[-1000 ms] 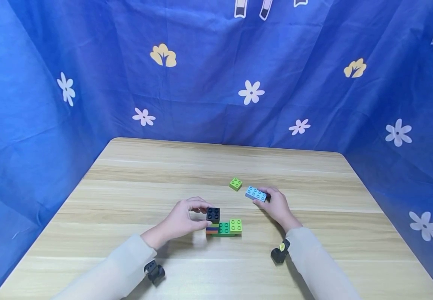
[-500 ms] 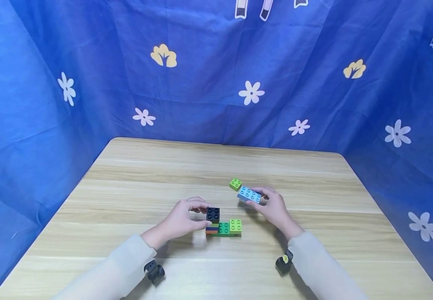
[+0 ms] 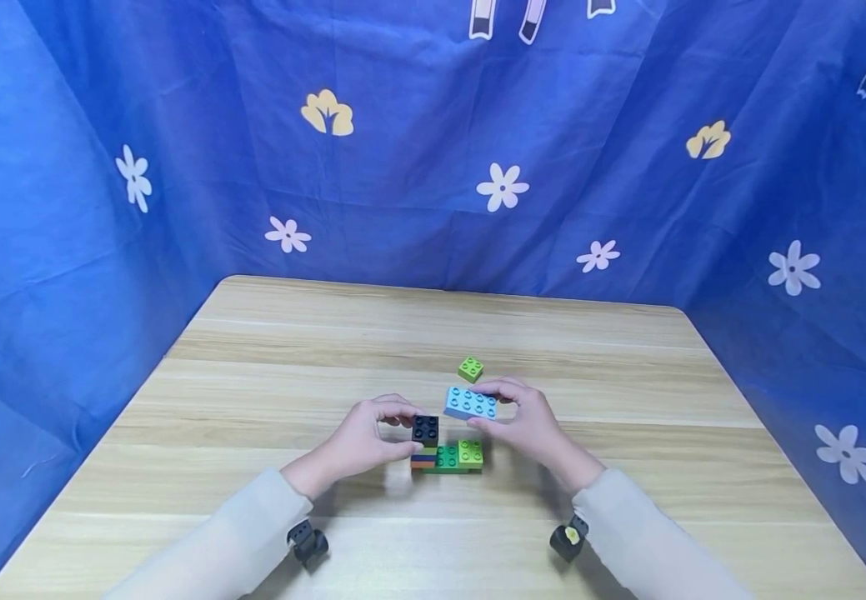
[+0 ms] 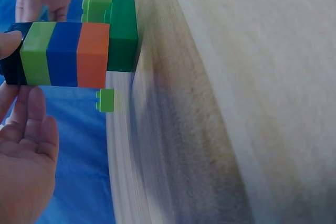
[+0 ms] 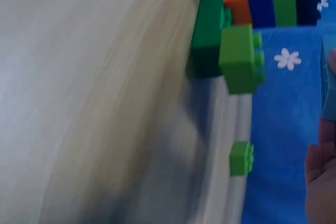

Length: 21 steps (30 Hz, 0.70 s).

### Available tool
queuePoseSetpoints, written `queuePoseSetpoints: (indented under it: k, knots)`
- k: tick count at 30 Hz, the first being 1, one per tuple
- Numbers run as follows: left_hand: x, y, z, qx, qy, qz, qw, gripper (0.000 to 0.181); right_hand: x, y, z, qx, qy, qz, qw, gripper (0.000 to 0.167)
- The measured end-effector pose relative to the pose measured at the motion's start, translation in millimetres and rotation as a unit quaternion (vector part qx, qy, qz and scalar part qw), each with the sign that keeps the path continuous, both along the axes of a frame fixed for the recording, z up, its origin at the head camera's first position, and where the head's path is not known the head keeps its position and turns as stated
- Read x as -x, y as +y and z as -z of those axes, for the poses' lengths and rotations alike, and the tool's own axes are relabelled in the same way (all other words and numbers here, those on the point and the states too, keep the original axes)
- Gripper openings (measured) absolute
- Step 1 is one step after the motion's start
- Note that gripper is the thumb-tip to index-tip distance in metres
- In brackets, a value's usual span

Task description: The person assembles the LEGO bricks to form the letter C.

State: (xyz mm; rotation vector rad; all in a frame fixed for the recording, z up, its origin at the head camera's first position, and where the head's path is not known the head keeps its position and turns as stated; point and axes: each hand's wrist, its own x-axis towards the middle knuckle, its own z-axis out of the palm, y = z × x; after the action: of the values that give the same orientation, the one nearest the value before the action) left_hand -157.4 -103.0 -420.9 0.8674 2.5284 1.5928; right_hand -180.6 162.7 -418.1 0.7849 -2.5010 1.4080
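Note:
My left hand (image 3: 365, 437) pinches the black brick (image 3: 425, 430) between thumb and fingers. In the left wrist view that brick tops a column of a lime brick (image 4: 38, 53), a blue brick (image 4: 64, 53) and an orange brick (image 4: 93, 55). The column stands on one end of a dark green brick (image 3: 447, 457) on the table. Another lime brick (image 3: 470, 452) sits on the green brick's right end. My right hand (image 3: 526, 421) holds a light blue eight-stud brick (image 3: 470, 403) by its right end, in the air behind and above the green brick, apart from the stack.
A loose lime brick (image 3: 471, 369) lies on the wooden table (image 3: 312, 333) beyond the hands. Blue patterned cloth (image 3: 402, 167) hangs along the back and both sides. Small black cameras (image 3: 308, 542) hang at both wrists.
My right hand has carried the light blue brick left and toward me, past the loose lime brick and nearer the stack. My left hand keeps its hold on the black brick.

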Motion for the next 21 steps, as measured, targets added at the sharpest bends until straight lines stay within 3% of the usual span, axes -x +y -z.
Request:
queuePoseSetpoints:
  k: [11,21]
  knots:
    - [-0.9,0.0,-1.5,-0.003,0.011,0.003,0.9999,0.039,-7.9,-12.9,-19.6,-0.041,0.013,-0.074,0.9963,0.042]
    - [-0.5,0.0,0.3,-0.005,0.014,0.002,0.9999,0.039,-9.1,-13.5,-27.4,-0.080,0.001,-0.099,0.9919,0.042]
